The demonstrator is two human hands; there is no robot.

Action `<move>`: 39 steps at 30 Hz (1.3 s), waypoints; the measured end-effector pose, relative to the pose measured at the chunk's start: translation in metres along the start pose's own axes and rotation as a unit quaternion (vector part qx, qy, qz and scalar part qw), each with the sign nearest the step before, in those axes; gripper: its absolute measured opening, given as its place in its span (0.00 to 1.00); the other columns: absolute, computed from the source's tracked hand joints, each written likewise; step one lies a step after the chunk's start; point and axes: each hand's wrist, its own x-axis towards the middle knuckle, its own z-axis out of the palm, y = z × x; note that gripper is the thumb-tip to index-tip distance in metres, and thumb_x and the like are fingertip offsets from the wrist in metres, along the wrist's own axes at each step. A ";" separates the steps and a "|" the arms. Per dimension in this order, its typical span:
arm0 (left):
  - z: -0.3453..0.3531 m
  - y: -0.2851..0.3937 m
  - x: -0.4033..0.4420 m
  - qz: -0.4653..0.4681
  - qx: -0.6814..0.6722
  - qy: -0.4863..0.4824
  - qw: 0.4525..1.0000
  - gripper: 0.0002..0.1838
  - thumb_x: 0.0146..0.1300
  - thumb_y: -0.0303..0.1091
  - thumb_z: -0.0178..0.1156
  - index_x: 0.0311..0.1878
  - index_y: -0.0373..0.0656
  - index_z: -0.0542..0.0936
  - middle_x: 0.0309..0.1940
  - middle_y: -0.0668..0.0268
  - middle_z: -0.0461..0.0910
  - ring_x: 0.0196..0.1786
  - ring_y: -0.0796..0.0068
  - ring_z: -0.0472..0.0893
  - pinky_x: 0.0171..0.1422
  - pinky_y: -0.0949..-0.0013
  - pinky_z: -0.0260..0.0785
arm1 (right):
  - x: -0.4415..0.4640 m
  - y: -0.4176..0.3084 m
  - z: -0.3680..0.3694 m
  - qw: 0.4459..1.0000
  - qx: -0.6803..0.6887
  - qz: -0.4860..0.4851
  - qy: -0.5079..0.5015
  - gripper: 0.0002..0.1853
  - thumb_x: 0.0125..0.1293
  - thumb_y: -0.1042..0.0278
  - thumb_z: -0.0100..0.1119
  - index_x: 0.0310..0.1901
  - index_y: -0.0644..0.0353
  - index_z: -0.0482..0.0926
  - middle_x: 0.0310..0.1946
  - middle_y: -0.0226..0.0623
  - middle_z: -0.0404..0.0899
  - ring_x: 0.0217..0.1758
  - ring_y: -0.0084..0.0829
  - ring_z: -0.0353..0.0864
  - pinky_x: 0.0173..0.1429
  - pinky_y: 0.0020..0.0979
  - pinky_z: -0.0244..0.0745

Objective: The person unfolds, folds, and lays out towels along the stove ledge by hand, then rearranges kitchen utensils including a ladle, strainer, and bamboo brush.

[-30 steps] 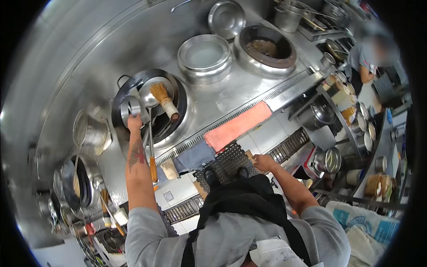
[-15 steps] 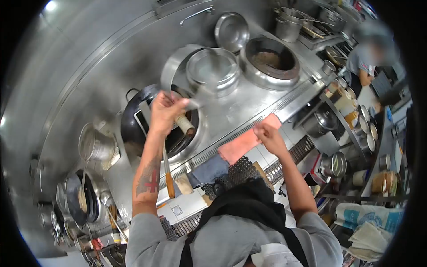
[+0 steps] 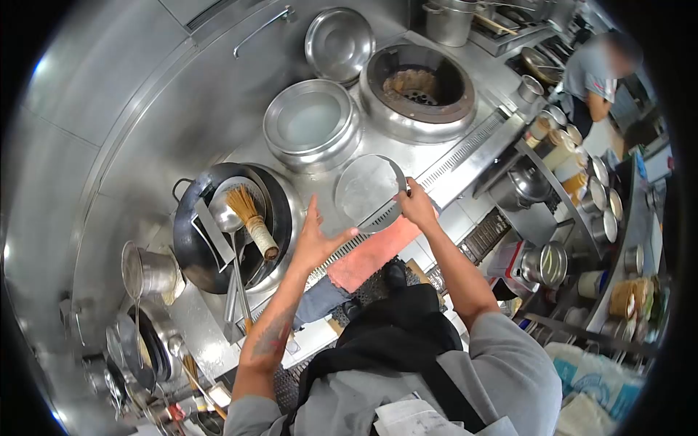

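Observation:
My right hand (image 3: 416,207) is closed on the band of a round metal ring (image 3: 399,173), tilted above the counter's front edge. Grate slots seem to show through the ring. To the left of it, my left hand (image 3: 316,243) is open, thumb and fingers spread, holding nothing. Below the ring, a pink cloth (image 3: 371,254) hangs over the front edge. Beside my left hand sits a black wok (image 3: 190,240). In it rest a bamboo brush (image 3: 256,229), a ladle (image 3: 224,211) and a flat metal turner (image 3: 212,231), with handles reaching over the rim.
A metal pot of cloudy water (image 3: 275,138) and an open burner (image 3: 454,109) stand along the counter. A round metal lid (image 3: 339,43) leans behind them. A strainer pot (image 3: 153,269) is at left. On the right are shelves of containers (image 3: 574,174) and another person (image 3: 592,80).
The ring has passed from my left hand to my right hand and moved right, away from the wok. My left hand has opened. My right hand has come off the pink cloth.

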 end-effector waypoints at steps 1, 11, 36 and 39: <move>0.002 -0.001 -0.003 0.042 0.080 0.049 0.995 0.31 0.63 0.39 0.72 0.65 0.37 0.73 0.55 0.50 0.81 0.58 0.63 0.83 0.56 0.66 0.78 | 0.032 0.028 0.010 1.000 0.001 0.001 -0.012 0.27 0.65 0.65 0.55 0.66 0.63 0.70 0.35 0.54 0.85 0.33 0.38 0.87 0.42 0.40 0.80; -0.089 -0.036 -0.210 -0.198 0.008 0.259 0.945 0.14 0.71 0.28 0.64 0.56 0.33 0.80 0.40 0.67 0.85 0.41 0.82 0.81 0.47 0.76 0.73 | 0.296 0.265 0.043 0.760 -0.544 -0.346 -0.082 0.10 0.55 0.62 0.69 0.27 0.57 0.80 0.24 0.39 0.83 0.25 0.38 0.82 0.35 0.41 0.79; -0.178 -0.054 -0.139 -0.095 0.241 0.223 0.940 0.10 0.65 0.26 0.59 0.47 0.39 0.85 0.37 0.54 0.84 0.38 0.60 0.84 0.45 0.63 0.76 | 0.164 0.111 0.019 0.995 0.038 0.070 0.055 0.41 0.68 0.59 0.65 0.76 0.64 0.55 0.50 0.50 0.80 0.35 0.34 0.84 0.34 0.31 0.80; -0.254 -0.152 -0.093 0.020 0.405 0.168 0.899 0.20 0.62 0.23 0.52 0.55 0.44 0.84 0.48 0.52 0.82 0.55 0.48 0.80 0.61 0.53 0.74 | 0.113 0.082 0.004 1.000 0.004 0.023 0.008 0.38 0.71 0.61 0.62 0.76 0.61 0.55 0.66 0.51 0.69 0.41 0.33 0.84 0.36 0.31 0.80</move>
